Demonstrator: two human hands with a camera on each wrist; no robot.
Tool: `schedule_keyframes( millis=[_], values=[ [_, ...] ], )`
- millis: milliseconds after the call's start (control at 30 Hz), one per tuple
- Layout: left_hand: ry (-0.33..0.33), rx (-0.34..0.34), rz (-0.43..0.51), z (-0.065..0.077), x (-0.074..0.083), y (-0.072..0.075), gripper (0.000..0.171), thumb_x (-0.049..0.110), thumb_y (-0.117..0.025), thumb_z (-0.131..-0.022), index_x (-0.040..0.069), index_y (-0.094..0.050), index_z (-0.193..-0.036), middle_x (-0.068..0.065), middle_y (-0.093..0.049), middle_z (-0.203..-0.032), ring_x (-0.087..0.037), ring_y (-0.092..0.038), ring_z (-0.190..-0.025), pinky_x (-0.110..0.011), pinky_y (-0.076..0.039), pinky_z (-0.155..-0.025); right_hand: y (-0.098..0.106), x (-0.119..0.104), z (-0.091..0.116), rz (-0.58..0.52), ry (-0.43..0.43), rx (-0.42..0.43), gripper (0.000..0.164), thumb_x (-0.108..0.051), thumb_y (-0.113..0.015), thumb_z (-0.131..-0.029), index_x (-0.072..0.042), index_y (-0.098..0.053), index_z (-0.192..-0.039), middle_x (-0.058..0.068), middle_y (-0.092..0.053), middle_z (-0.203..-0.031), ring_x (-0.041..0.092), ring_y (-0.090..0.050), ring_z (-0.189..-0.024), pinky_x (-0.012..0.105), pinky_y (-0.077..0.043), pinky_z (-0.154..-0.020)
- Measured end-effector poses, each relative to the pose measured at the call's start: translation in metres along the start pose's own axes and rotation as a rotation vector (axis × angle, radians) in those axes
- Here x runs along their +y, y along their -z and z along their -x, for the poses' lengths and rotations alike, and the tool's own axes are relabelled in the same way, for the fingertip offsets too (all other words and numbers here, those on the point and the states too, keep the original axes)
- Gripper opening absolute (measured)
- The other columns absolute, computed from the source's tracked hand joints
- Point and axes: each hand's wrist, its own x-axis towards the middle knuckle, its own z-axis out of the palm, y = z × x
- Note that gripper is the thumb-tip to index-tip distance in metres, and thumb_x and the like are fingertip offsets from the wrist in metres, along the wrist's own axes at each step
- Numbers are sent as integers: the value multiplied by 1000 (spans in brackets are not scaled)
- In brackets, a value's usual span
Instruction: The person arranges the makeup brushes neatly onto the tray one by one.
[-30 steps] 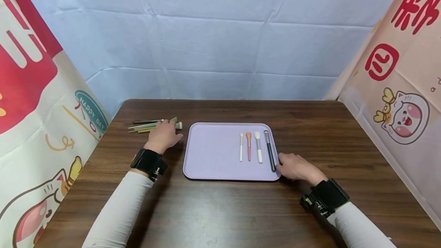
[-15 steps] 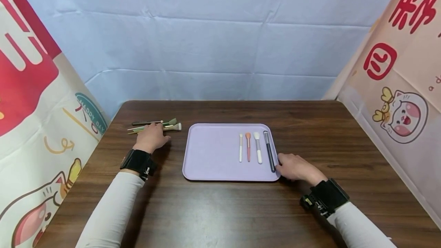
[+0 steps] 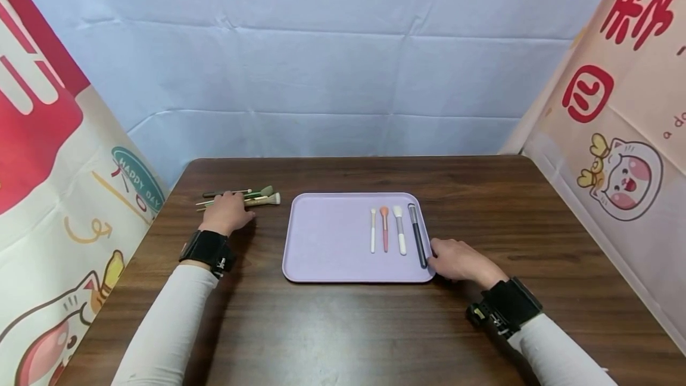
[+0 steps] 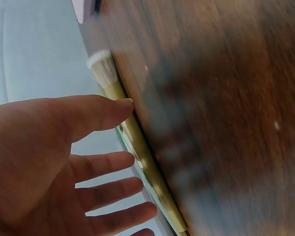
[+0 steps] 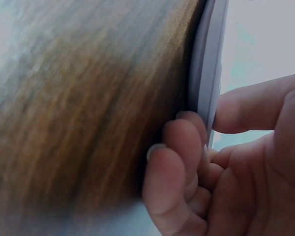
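Observation:
My left hand [image 3: 225, 214] reaches over a small pile of makeup brushes at the table's back left. In the left wrist view its fingers are fairly straight and spread, with the thumb near a brush with an olive-gold handle [image 4: 146, 164] and pale bristles. A green-tipped brush [image 3: 266, 192] and a dark-handled one lie just behind; the hand covers part of the pile. My right hand [image 3: 460, 260] grips the near right corner of a lilac tray [image 3: 327, 240]. In the right wrist view, thumb and curled fingers sit on either side of the tray's rim [image 5: 209, 73].
On the tray's right side several brushes lie in a row: a thin white one [image 3: 373, 232], a pink one [image 3: 384, 231], a grey-and-white one [image 3: 400, 232] and a black one [image 3: 418, 237]. Fabric sheets hang behind and beside the brown table [image 3: 343, 326].
My left hand has moved left along the brush pile, uncovering the bristle ends. The right hand stays at the tray's corner, and the tray brushes keep their places.

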Motion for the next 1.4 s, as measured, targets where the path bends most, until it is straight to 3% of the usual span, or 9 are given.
schedule_keyframes(
  millis=[333,600,767,933,1167,1400],
  values=[
    [-9,9,-7,-5,-8,-4,57,21,-62,-100,-13,-44,-142,-37,-44,-141,-54,-43,-129,-66,-44,-98,0,0,0,-1,-4,2,9,-13,-55,-98,-6,-59,-97,5,-55,-74,18,-54,-62,32,-43,-54],
    [-76,66,-56,-9,-13,-5,39,4,-55,-100,-11,-52,-136,-34,-55,-129,-51,-51,-120,-63,-46,-95,0,0,-1,10,-7,-1,9,-14,-55,-98,-6,-59,-97,5,-55,-74,18,-54,-62,32,-43,-55],
    [-131,98,-47,-13,-17,-7,23,1,-61,-97,-8,-63,-119,-29,-62,-111,-46,-59,-107,-59,-51,-88,-1,0,-1,17,-6,-5,9,-14,-55,-98,-6,-59,-97,5,-55,-74,18,-55,-61,32,-43,-54],
    [-191,71,-24,-18,-20,-5,10,1,-66,-95,-4,-64,-104,-22,-64,-99,-39,-63,-96,-52,-53,-82,0,1,-1,20,-1,6,9,-14,-55,-98,-7,-59,-96,5,-55,-74,18,-54,-61,32,-42,-54],
    [-226,7,11,-19,-24,-1,6,3,-66,-96,0,-60,-96,-13,-61,-90,-25,-52,-77,-41,-44,-71,-1,1,-1,10,7,9,8,-14,-55,-98,-7,-59,-95,4,-55,-74,18,-54,-60,32,-42,-53],
    [-220,4,-16,-18,-22,-2,9,4,-66,-97,-2,-65,-104,-17,-67,-97,-27,-61,-83,-44,-50,-74,-1,2,-1,12,7,8,8,-14,-56,-98,-7,-59,-95,4,-55,-74,18,-54,-60,32,-42,-53]
  ],
)
